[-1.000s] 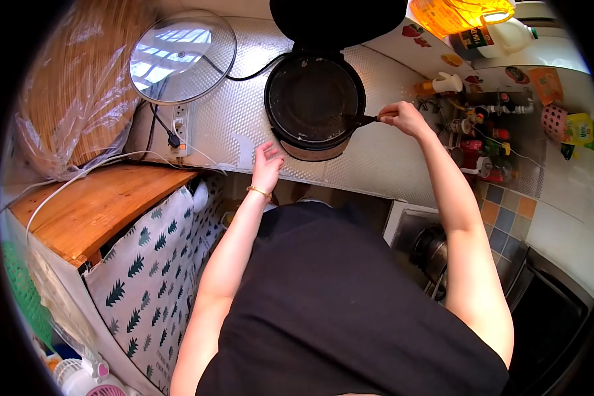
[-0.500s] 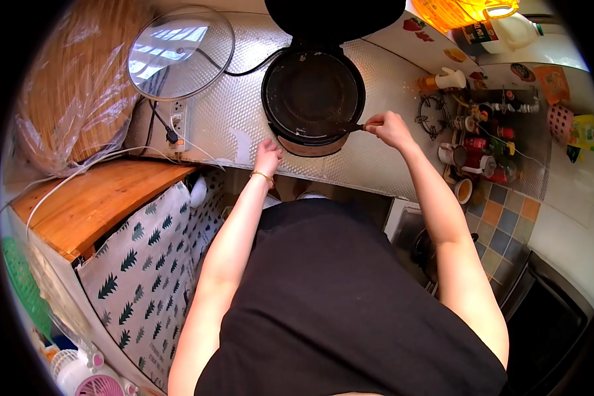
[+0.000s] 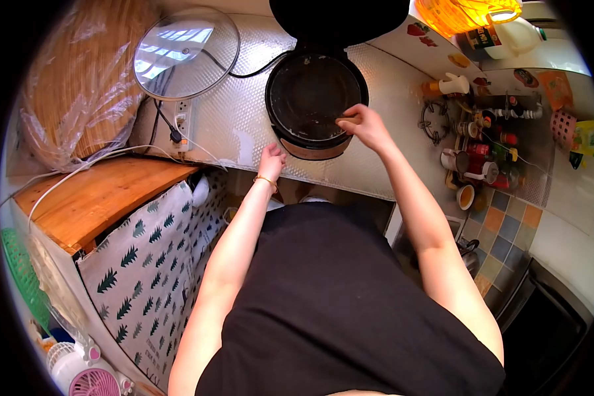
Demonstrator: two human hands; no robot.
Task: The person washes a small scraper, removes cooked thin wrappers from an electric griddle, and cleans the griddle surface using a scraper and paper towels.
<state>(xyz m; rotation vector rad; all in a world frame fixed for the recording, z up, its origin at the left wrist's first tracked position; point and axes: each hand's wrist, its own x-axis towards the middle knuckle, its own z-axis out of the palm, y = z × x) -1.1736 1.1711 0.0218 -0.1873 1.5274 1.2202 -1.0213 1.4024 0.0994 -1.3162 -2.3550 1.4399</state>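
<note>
A round black electric griddle (image 3: 315,92) sits on the counter, its dark lid (image 3: 340,20) raised at the back. My right hand (image 3: 368,129) is over the griddle's front right rim, fingers pinched on a small brown flat tool (image 3: 350,120). Most of that tool is hidden by my fingers, so its exact kind does not show. By the griddle's front left side is my left hand (image 3: 271,161), fingers loosely bent and apart, with nothing visible in them. Whether its fingertips touch the griddle's side I cannot tell.
A glass lid (image 3: 187,53) leans at the back left, near a power strip (image 3: 182,122) and a black cord. Farther left is a plastic-wrapped wooden board (image 3: 86,79). On the right are a gas burner (image 3: 434,122), several jars (image 3: 485,171) and a small bowl (image 3: 465,197).
My right hand has moved left and inward over the griddle rim with the tool, which now shows as brown rather than dark. My left hand stays nearly in place. The view shifts slightly.
</note>
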